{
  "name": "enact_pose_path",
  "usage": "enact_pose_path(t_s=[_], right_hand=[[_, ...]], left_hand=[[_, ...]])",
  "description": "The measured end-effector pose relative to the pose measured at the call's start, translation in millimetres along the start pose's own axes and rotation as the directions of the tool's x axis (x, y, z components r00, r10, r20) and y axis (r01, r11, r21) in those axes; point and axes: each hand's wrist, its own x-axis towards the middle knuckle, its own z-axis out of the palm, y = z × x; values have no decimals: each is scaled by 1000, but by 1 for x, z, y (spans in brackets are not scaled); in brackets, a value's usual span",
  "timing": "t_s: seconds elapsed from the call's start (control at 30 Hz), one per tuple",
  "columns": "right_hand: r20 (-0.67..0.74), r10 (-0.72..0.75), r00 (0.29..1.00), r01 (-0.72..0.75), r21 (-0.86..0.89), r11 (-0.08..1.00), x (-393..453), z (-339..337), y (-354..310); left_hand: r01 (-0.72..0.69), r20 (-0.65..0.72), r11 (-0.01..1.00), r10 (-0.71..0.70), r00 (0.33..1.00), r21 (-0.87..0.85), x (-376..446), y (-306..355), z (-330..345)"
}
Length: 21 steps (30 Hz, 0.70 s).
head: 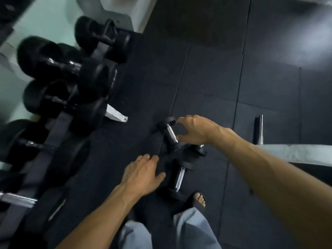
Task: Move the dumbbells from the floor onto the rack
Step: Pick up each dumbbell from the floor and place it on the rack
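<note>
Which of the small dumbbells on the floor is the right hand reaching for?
The far dumbbell: the right hand curves open around its chrome handle. The near dumbbell, by the sandalled foot, lies beside the left hand.

This is a gym, most likely its free-weights corner. The floor point(206, 78) is laid with dark rubber tiles, their seams running across the middle and right of the frame, the kind of matting put under weights. Along the left side stands a dumbbell rack point(55, 126) with slanted dark rails and a pale metal foot, carrying several large black round-headed dumbbells point(59, 67) with chrome handles. Near the lower middle of the frame, 2 small black dumbbells point(177, 174) with chrome handles lie on the matting. At the right edge there is a pale padded surface point(294, 152) with an upright chrome post, seemingly part of a bench, though it is cut off.
</note>
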Motion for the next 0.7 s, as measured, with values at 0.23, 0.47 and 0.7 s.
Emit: enact_pose_path(t_s=[0.23, 0.47, 0.7], right_hand=[[125, 28, 992, -41, 99, 994, 61, 151, 75], [149, 170, 974, -196, 183, 963, 105, 292, 155], [148, 207, 967, -241, 278, 930, 153, 409, 199]], left_hand=[[-1, 180, 1000, 2, 984, -9, 86, -12, 142], [-61, 319, 998, 58, 946, 0, 190, -28, 300], [28, 374, 996, 7, 927, -88, 273, -37, 429]])
